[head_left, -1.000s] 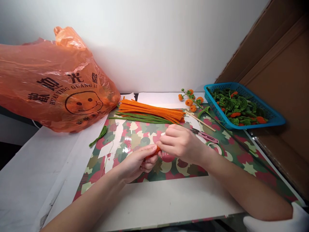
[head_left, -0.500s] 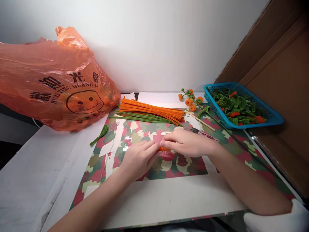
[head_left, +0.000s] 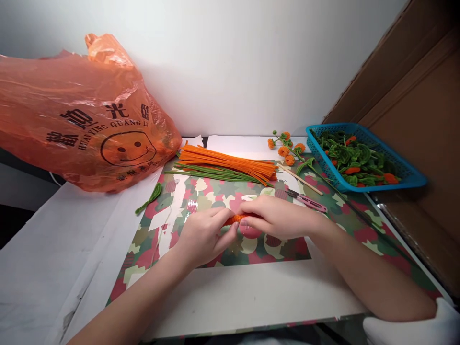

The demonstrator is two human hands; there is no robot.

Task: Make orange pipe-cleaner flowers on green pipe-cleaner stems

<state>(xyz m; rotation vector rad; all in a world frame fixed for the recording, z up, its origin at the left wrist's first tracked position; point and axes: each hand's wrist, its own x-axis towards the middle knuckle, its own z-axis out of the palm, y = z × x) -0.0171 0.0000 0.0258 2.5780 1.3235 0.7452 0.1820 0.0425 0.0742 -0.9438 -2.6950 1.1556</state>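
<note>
Between my two hands is an orange fuzzy piece (head_left: 235,219), which looks like pipe cleaner worked into a small bunch. My left hand (head_left: 206,232) pinches its left end between thumb and fingers. On the other end, my right hand (head_left: 273,215) is closed too, thumb below and fingers above. The fingers hide much of the piece. Behind them lie a bundle of orange pipe cleaners (head_left: 226,160) and several green pipe cleaners (head_left: 219,173). Pink-handled scissors (head_left: 311,202) rest just beyond my right wrist.
A blue basket (head_left: 366,188) of green and orange pieces stands at the right, by a cardboard box (head_left: 413,86). An orange flower stem (head_left: 283,151) and wooden stick (head_left: 302,179) lie behind. An orange plastic bag (head_left: 118,120) and green leaf (head_left: 149,199) are at the left.
My hands have drawn slightly apart at the fingertips, and more of the orange piece shows between them. The camera view has shifted a little.
</note>
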